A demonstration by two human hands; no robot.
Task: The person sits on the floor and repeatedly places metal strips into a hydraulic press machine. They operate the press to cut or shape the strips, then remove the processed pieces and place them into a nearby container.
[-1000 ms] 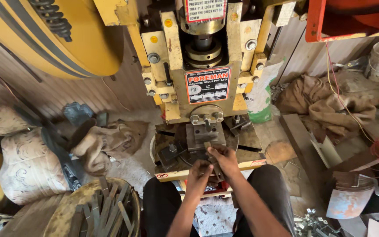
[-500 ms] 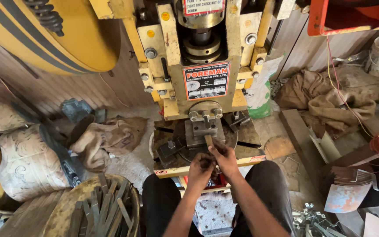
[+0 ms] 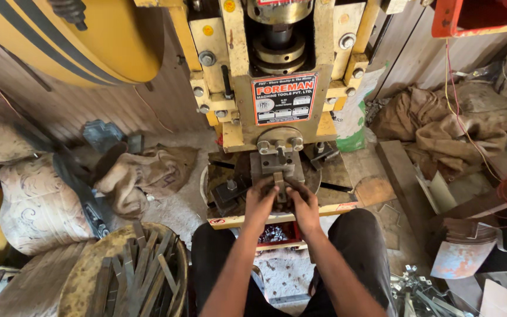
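Observation:
A yellow power press (image 3: 277, 88) stands in front of me, its grey tool block (image 3: 277, 158) lowered over the dark round bed (image 3: 330, 176). A narrow metal strip (image 3: 279, 183) lies lengthwise under the tool. My left hand (image 3: 260, 196) and my right hand (image 3: 303, 199) pinch this strip from either side, fingers closed on it right at the die. Both forearms reach forward between my knees in dark trousers. The strip's near end is hidden by my fingers.
A round basket (image 3: 127, 276) of several flat metal strips sits at lower left. Stuffed sacks (image 3: 36, 205) and crumpled cloth (image 3: 142, 173) lie left; brown sacking (image 3: 441, 123), wooden boards and red wire lie right. Small stamped parts (image 3: 274, 233) pile under the bed's front edge.
The view has tilted down slightly toward the press. Both hands have pushed forward with the strip, from the bed's front edge up to the tool block.

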